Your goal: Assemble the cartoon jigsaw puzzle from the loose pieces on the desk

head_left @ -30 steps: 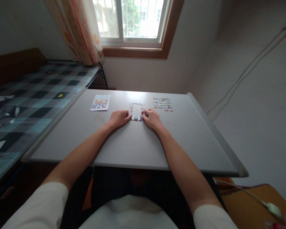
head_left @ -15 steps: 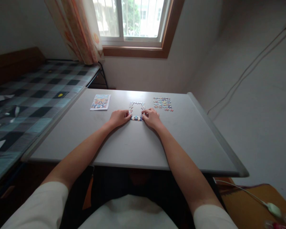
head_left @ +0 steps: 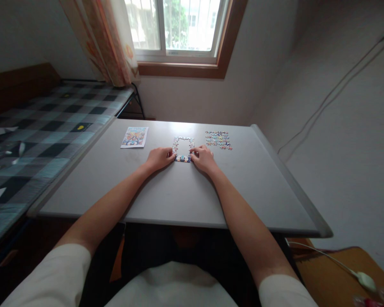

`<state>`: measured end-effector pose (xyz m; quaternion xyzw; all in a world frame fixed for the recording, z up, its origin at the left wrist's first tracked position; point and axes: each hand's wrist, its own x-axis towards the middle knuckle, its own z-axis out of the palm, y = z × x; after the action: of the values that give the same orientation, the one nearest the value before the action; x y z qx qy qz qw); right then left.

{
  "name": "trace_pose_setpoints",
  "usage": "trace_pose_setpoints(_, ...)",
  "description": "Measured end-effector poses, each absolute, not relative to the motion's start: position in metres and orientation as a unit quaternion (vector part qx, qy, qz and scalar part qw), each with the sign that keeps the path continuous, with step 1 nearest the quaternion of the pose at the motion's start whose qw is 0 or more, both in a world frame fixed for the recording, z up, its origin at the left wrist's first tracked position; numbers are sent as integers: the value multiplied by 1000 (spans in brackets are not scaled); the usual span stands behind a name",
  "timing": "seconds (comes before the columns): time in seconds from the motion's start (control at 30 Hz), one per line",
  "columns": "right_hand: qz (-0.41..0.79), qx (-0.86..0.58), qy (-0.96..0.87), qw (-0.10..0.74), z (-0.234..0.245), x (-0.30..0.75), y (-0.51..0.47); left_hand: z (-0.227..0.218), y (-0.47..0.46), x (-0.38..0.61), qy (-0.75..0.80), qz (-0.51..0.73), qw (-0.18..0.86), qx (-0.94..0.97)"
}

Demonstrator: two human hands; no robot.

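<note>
A rectangular jigsaw puzzle border (head_left: 182, 159) lies flat on the table, its pieces joined in a ring around a bare middle. My left hand (head_left: 160, 157) is closed at its left side, fingers curled and fingertips against the lower left edge. On the opposite side my right hand (head_left: 204, 158) is closed too, with thumb and fingers pressed on the lower right edge. Loose jigsaw pieces (head_left: 218, 138) lie in rows beyond my right hand. A printed picture card (head_left: 135, 137) with a colourful scene lies to the left, beyond my left hand.
The light grey table (head_left: 179, 192) has raised rails along both sides. At the left stands a bed (head_left: 83, 102) with a checked cover. A window (head_left: 188, 27) and a curtain (head_left: 105, 42) are ahead. A cable with a white block (head_left: 366, 280) lies at the lower right.
Both hands stay at the sides of the puzzle border, with hardly any movement. The loose pieces and the card lie as before.
</note>
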<state>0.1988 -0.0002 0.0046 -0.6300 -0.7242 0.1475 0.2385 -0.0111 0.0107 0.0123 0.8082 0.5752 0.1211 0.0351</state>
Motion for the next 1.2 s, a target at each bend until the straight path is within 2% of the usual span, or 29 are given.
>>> trace_pose_setpoints(1.2,149,-631,-723,237,5,199,0,14,10,-11,574,120,43,809)
